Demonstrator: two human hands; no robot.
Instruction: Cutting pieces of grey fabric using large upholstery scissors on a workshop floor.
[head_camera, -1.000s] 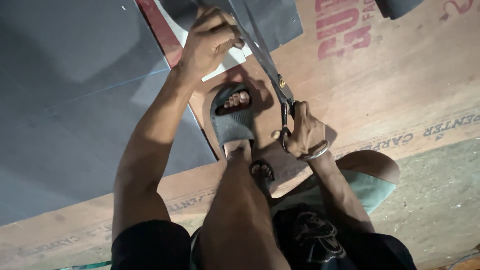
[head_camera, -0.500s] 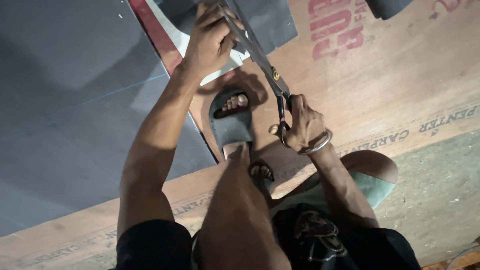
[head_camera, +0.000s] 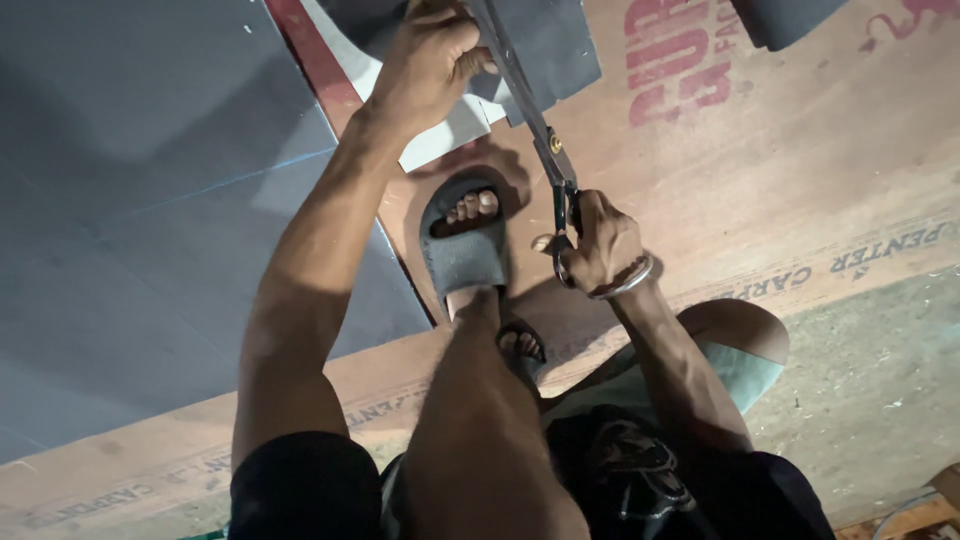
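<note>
Right hand (head_camera: 592, 243): fingers clamped through the handles of the scissors (head_camera: 535, 120), blades running up into the dark grey sheet (head_camera: 545, 45). Left hand (head_camera: 430, 60): fingers closed on that sheet's edge. Sheet lies on the plywood board (head_camera: 800, 150) at its far edge. Sandalled foot (head_camera: 465, 245) rests just beside the scissors.

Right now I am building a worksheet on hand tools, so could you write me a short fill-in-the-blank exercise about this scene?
1. The right hand grips the handles of a pair of ____.
2. The left hand holds down a dark grey sheet that lies on a ____ board.
3. The foot between the arms wears a grey ____.
4. On the right wrist sits a metal ____.

Missing words: scissors; plywood; slipper; bangle.
</note>
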